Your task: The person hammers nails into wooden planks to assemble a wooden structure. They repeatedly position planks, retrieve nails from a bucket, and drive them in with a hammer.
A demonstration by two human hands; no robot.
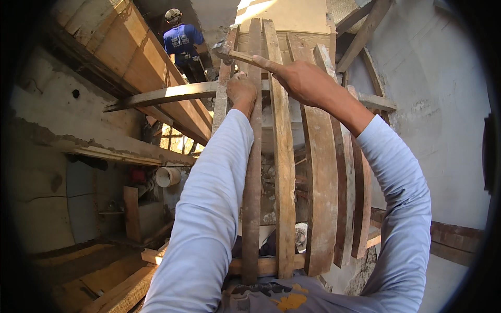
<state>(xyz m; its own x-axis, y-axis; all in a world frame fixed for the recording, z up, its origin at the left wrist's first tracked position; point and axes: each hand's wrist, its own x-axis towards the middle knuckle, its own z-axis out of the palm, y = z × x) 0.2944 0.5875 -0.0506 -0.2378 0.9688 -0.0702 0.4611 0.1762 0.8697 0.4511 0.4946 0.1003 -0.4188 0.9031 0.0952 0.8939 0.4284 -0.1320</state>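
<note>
My right hand (305,81) grips the wooden handle of a hammer (244,57), its index finger stretched along the handle. The hammer's metal head is at the far end of the leftmost plank (219,101), just beyond my left hand (242,93). My left hand is closed over that plank and the neighbouring narrow board (253,172); what its fingers pinch, if anything, is too small to make out. Several long boards run away from me side by side, among them a pale one (282,172) and a broad brown one (321,177). A crossbeam (172,95) passes under them.
Gaps between the boards open onto a lower level. A person (182,44) in a blue shirt stands below at the far left, near large wooden formwork (130,57). A white bucket (168,177) is down to the left. Grey wall (438,115) rises at right.
</note>
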